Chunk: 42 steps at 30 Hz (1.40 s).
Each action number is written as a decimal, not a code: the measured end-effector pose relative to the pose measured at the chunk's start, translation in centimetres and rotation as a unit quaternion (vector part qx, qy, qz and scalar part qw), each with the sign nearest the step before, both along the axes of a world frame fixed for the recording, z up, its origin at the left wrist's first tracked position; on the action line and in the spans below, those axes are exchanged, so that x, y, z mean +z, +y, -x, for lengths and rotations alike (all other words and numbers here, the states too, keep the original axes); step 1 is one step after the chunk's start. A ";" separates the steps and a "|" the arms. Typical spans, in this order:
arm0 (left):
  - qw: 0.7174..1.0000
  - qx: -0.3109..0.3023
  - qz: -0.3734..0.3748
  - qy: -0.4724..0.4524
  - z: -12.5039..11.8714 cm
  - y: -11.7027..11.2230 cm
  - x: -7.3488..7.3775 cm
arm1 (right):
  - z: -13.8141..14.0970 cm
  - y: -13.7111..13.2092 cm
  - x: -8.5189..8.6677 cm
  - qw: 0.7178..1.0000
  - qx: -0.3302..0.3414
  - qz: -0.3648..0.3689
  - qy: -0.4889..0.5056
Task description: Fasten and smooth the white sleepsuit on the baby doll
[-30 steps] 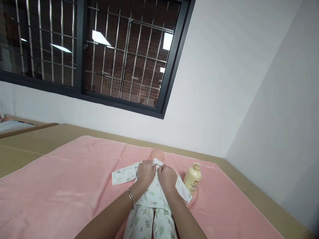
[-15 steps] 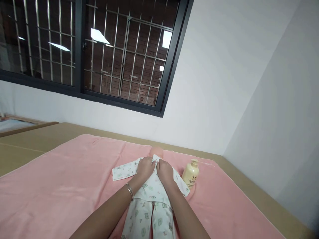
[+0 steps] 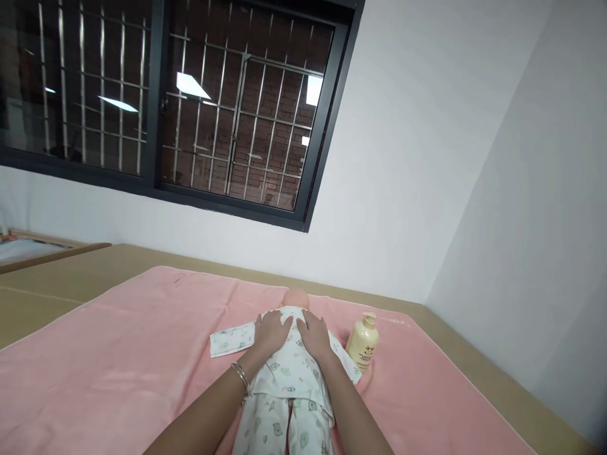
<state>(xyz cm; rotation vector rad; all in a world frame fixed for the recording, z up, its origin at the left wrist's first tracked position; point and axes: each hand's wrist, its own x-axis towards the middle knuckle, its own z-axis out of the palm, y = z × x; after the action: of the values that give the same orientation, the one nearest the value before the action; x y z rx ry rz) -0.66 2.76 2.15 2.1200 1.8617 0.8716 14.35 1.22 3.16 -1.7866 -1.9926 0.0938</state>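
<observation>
Pink towel (image 3: 118, 354): left hand (image 3: 271, 330) and right hand (image 3: 313, 333) lie flat, fingers spread, on doll's shirt (image 3: 290, 370); better to press evenly toward 6 o'clock.

One head-worn view – looking forward and down, close over the pink blanket (image 3: 118, 379), facing the window (image 3: 165, 101).

Nothing can be read here. The cream bottle (image 3: 363, 340) carries a dark mark and some lines of print on its front, but they are too small and blurred to make out.
</observation>
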 end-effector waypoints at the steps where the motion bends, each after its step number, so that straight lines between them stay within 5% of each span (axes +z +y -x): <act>1: 1.000 -0.012 -0.006 -0.012 0.1 0.2 -0.1 | -0.1 0.0 0.1 1.000 0.013 -0.002 0.001; 6: 0.998 -0.056 -0.033 -0.017 0.1 0.0 0.2 | 0.5 -0.8 1.0 0.998 0.006 -0.022 -0.051; 14: 0.999 0.041 -0.011 0.009 -0.3 -2.1 0.6 | 2.9 -2.4 0.8 0.989 -0.124 -0.027 -0.078; 23: 0.999 -0.046 -0.004 0.007 0.6 0.9 -0.2 | 0.3 -0.4 -0.1 0.999 -0.050 0.004 -0.006; 42: 0.997 -0.048 -0.027 -0.051 0.4 0.9 -1.0 | 0.3 -0.6 -0.2 0.999 -0.042 -0.003 0.020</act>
<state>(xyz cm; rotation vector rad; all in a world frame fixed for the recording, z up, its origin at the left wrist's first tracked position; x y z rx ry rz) -1.07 3.68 1.17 2.1334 1.6917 0.9987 14.00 0.61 2.92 -1.8473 -1.8870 0.0965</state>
